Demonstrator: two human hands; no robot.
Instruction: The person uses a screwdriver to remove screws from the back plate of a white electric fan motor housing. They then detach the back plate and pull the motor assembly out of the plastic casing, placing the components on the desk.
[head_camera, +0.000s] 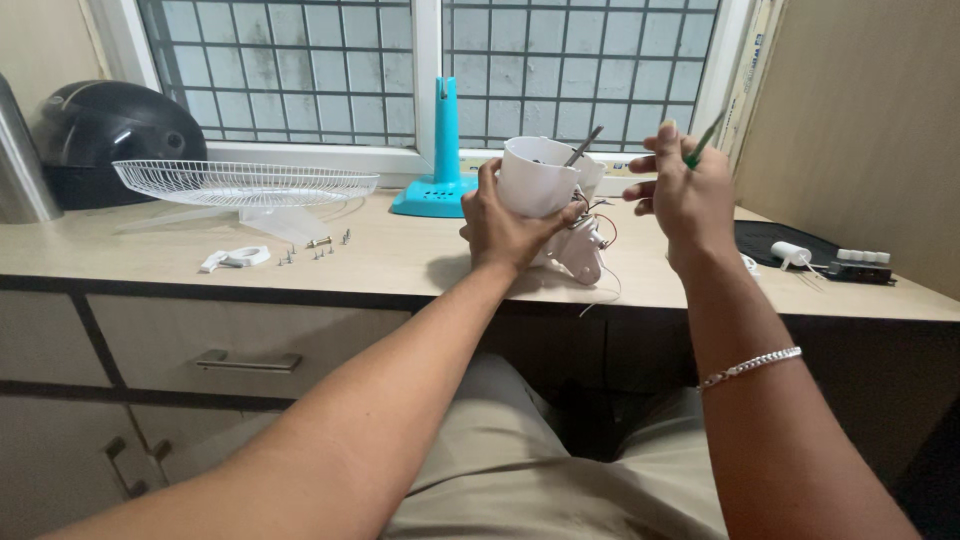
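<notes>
Left hand (505, 222) had its fingers wrapped tight around the white fan motor housing (541, 178), light-looking rigid plastic with fragile loose wires, best gripped by the shell, while right hand (685, 185) pinched a green-handled screwdriver (706, 138) just beside it.

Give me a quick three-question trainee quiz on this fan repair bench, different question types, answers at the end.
1. True or false: the left hand grips the white motor housing.
2. What does the right hand hold? A) green-handled tool B) black helmet C) wire fan guard
3. Fill in: the loose screws lie on the counter in front of the white wire ____.

Key: 1 true; 2 A; 3 fan guard.
</notes>
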